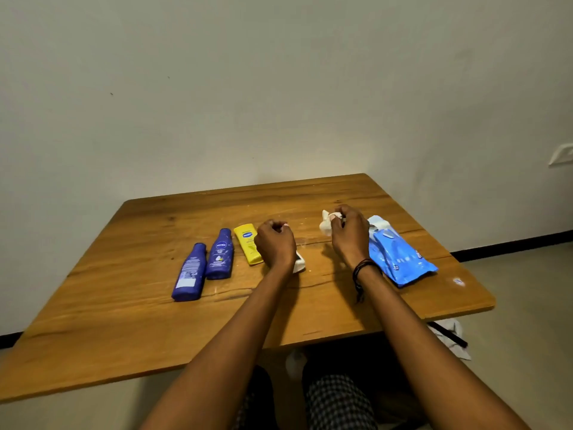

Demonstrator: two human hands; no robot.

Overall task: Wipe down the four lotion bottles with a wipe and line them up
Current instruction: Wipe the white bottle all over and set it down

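Two dark blue lotion bottles lie side by side on the wooden table (155, 321), one (189, 273) at the left and one (220, 254) just right of it. A yellow bottle (246, 242) lies beside them. A white bottle (299, 263) lies mostly hidden under my left hand (274, 243), whose fingers are curled above it; whether they grip it is not clear. My right hand (348, 232) holds a crumpled white wipe (325, 225) above the table, right of the bottles.
A blue pack of wipes (398, 257) lies just right of my right hand, a wipe sticking out of its top. The table stands against a wall; its right edge is near the pack. A cloth lies on the floor at the right.
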